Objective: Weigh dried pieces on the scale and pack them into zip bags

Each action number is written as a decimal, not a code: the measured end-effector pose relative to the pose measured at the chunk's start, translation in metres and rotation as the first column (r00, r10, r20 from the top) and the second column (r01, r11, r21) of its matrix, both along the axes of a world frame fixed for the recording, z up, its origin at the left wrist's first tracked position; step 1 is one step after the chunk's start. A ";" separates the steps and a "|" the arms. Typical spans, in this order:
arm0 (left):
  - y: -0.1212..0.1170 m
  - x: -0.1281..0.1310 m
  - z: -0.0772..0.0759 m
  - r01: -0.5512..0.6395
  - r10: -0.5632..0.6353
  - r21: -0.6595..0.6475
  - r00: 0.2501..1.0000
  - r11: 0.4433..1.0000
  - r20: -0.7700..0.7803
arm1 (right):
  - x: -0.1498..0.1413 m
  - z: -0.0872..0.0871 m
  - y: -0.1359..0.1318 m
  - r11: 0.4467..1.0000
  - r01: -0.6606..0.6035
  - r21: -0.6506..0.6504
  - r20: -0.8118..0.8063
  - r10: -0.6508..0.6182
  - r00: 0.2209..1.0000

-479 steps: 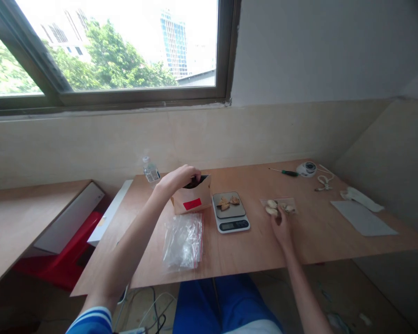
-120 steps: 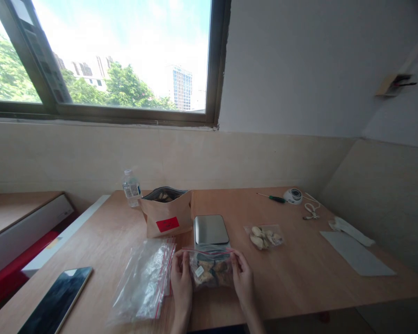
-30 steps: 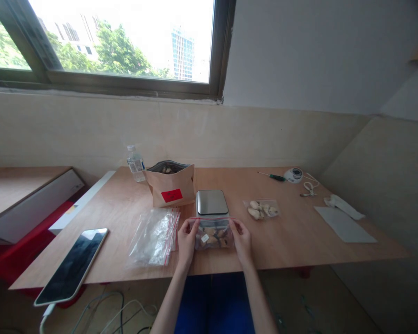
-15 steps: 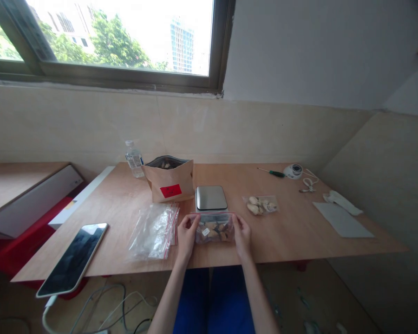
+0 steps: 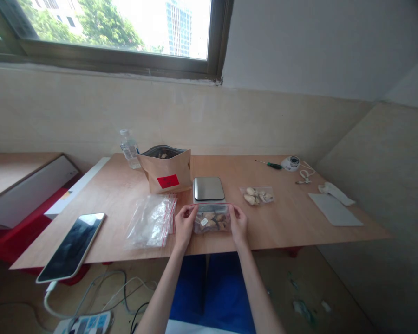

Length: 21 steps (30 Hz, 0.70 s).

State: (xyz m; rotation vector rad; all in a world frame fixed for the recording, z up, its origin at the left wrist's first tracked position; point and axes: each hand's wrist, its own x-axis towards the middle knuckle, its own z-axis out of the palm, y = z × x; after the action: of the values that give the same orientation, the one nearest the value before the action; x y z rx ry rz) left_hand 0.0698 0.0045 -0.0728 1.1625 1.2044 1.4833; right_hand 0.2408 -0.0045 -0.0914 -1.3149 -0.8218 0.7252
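Observation:
A small clear zip bag (image 5: 212, 221) filled with brown and pale dried pieces lies on the wooden table (image 5: 292, 222) near its front edge. My left hand (image 5: 184, 223) pinches the bag's left top corner and my right hand (image 5: 238, 222) pinches its right top corner, fingers closed on the red zip strip. Just behind the bag sits a kitchen scale (image 5: 208, 188) with a bare steel plate. A brown paper pouch (image 5: 166, 170) with a red label stands open behind and to the left.
A stack of clear zip bags (image 5: 152, 220) lies left of my hands; a phone (image 5: 72, 246) lies at the front left. A second filled bag (image 5: 257, 195), a water bottle (image 5: 128, 149), a screwdriver (image 5: 269, 164), a white round device (image 5: 290, 162) and a grey sheet (image 5: 334, 209) are on the table too.
The scale's plate has been emptied and a filled zip bag is in both hands. Over the last second only the view has tilted down; my hands stay on the bag's top corners.

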 end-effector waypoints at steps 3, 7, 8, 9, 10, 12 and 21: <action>0.000 0.001 0.002 0.035 -0.035 0.007 0.999 0.999 -0.012 | 0.000 0.001 0.000 1.000 -0.007 0.010 -0.015 0.008 1.000; 0.000 0.001 0.004 0.080 -0.079 0.008 0.997 0.997 -0.025 | -0.002 0.004 0.000 0.998 -0.058 0.027 -0.107 0.060 0.992; -0.001 0.001 0.004 0.085 -0.085 0.007 0.996 0.996 -0.028 | -0.003 0.005 0.000 0.996 -0.077 0.036 -0.120 0.081 0.989; -0.001 0.001 0.004 0.089 -0.089 0.004 0.996 0.996 -0.027 | -0.003 0.005 0.000 0.994 -0.096 0.043 -0.122 0.101 0.987; -0.001 0.001 0.004 0.093 -0.093 -0.001 0.995 0.996 -0.021 | -0.003 0.006 0.000 0.993 -0.112 0.048 -0.115 0.116 0.987; -0.001 0.001 0.003 0.103 -0.103 -0.019 0.995 0.994 -0.005 | -0.003 0.006 0.000 0.990 -0.131 0.043 -0.090 0.135 0.987; 0.000 0.001 -0.001 0.100 -0.100 -0.032 0.995 0.994 0.012 | 0.001 0.002 -0.002 0.989 -0.149 -0.017 -0.047 0.148 0.988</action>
State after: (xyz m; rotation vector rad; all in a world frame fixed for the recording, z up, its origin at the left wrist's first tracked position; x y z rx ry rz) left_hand 0.0711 0.0043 -0.0733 1.1751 1.1425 1.3890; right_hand 0.2422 -0.0061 -0.0897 -1.2605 -0.8838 0.8802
